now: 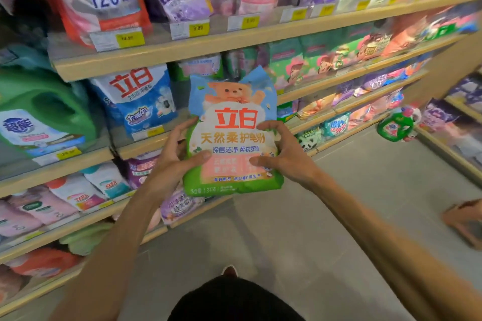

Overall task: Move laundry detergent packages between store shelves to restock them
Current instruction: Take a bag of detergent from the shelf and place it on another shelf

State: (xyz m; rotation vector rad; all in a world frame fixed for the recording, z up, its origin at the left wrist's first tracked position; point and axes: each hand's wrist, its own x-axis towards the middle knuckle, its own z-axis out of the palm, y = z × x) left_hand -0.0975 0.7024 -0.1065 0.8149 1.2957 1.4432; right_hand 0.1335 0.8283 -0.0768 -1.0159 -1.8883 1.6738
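While the person faces the store shelves [182,51], a green jug [39,109] sits at the far left on a middle shelf, and just right of it a blue-and-white bag [138,101] stands upright. Next comes the left hand [174,161], whose fingers [182,129] curl round the left edge of the detergent bag [232,135] while the thumb presses across its front. This bag, printed with a bear, is held upright in the air in front of the shelves, above the grey floor [339,216]. The right hand [284,156] grips its right edge the same way, fingers [273,126] hooked over the side and thumb on the front. Farther right, a small green bottle [396,126] stands on the floor near the end of the shelves, and a blurred brown box [464,219] lies at the right edge.
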